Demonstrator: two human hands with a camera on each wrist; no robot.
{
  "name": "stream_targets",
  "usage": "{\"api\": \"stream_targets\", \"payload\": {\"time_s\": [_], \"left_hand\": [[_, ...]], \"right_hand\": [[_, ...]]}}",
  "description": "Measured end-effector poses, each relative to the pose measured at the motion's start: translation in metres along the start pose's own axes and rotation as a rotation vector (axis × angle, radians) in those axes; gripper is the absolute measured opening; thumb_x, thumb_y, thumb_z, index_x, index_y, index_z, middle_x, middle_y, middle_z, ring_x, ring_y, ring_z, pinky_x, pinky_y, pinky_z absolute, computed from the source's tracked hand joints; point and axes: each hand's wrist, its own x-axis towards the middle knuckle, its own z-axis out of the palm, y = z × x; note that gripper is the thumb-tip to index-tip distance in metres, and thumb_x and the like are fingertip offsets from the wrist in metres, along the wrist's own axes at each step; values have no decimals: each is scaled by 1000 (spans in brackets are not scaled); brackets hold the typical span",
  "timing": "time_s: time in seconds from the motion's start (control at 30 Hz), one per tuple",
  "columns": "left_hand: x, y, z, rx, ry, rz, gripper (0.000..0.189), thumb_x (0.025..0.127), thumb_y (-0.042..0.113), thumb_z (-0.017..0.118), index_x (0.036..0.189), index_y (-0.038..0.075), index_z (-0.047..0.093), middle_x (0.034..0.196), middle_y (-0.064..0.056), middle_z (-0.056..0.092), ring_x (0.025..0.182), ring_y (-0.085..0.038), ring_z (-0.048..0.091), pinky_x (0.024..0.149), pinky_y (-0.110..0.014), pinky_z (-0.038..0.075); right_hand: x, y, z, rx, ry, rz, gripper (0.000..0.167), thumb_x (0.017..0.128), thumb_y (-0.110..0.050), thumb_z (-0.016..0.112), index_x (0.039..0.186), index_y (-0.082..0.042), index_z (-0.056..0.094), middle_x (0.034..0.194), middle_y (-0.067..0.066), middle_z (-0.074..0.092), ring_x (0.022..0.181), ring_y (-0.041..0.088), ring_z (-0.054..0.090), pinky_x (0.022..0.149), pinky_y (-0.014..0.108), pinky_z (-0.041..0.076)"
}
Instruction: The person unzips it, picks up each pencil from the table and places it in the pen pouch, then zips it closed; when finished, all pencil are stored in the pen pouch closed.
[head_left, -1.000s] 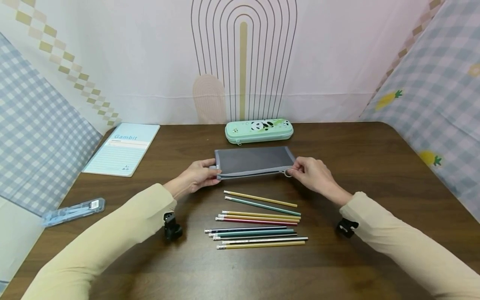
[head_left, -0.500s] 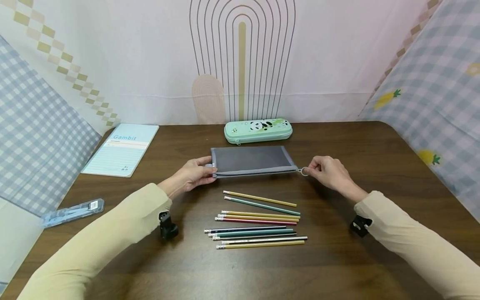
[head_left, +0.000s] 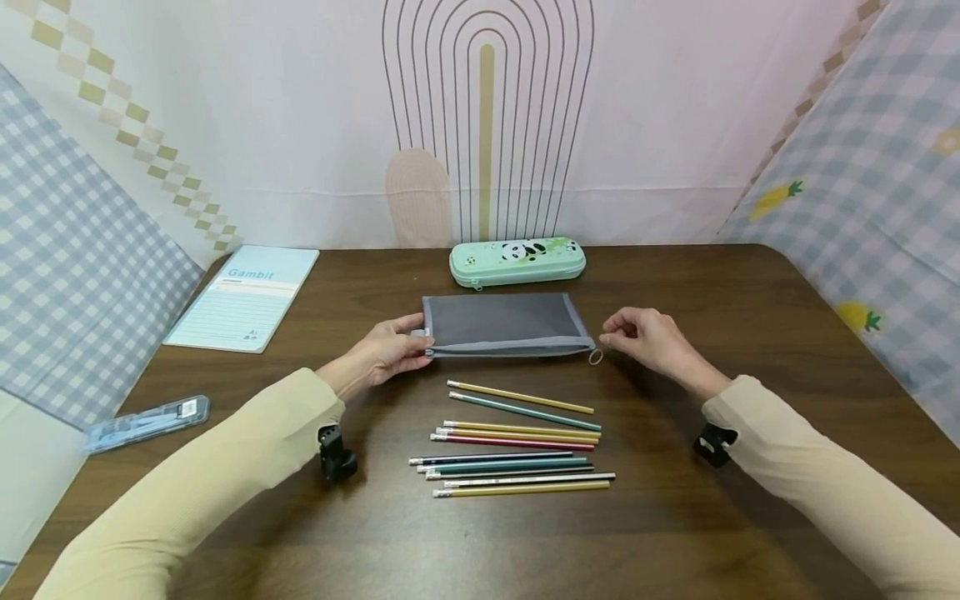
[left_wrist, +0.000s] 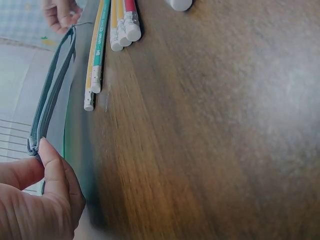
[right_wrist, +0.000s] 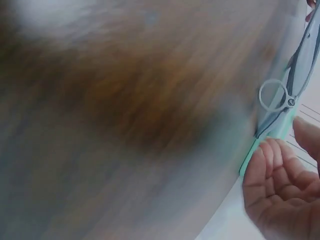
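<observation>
My left hand (head_left: 384, 348) pinches the near left corner of a dark grey zipper pouch (head_left: 502, 321) between thumb and fingers. The pouch's zipped edge faces me, and in the left wrist view its two zipper sides (left_wrist: 50, 95) stand apart with a gap between them. At the right end of the zipper hangs a ring pull (right_wrist: 272, 95). My right hand (head_left: 648, 340) is just right of that corner, thumb and bent fingers apart, holding nothing. Several pencils (head_left: 517, 437) of different colours lie on the table in front of the pouch.
Behind the pouch sits a mint-green panda pencil case (head_left: 517, 263). A pale blue notebook (head_left: 243, 300) lies at the back left of the brown table (head_left: 480, 550). Nearer on the left is a clear flat case with blue contents (head_left: 150, 423).
The right hand has drawn the ring pull rightward to the zipper's end and let it go; the ring now hangs down. The left hand and pouch have shifted slightly left.
</observation>
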Motion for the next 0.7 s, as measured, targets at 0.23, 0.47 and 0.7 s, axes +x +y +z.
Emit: {"api": "stream_targets", "payload": {"time_s": [0.23, 0.47, 0.7], "left_hand": [[0, -1, 2, -4, -6, 0, 65, 93, -6, 48, 150, 7, 18, 98, -9, 50, 67, -6, 58, 59, -14, 52], [-1, -1, 3, 45, 2, -11, 65, 93, -4, 50, 150, 9, 21, 99, -9, 53, 68, -6, 58, 59, -15, 52], [0, -1, 3, 81, 12, 2, 62, 93, -1, 51, 149, 8, 25, 94, -5, 54, 68, -4, 59, 58, -14, 52]], "right_hand": [[16, -8, 5, 300, -76, 125, 27, 94, -4, 54, 115, 13, 56, 103, 29, 63, 83, 23, 67, 74, 31, 58], [24, -12, 6, 503, -168, 293, 39, 95, -10, 54, 126, 14, 48, 94, 13, 64, 70, 4, 58, 66, 19, 55], [21, -7, 2, 756, -265, 443, 44, 96, -17, 55, 130, 8, 43, 74, -9, 58, 62, 1, 53, 58, 13, 50]]}}
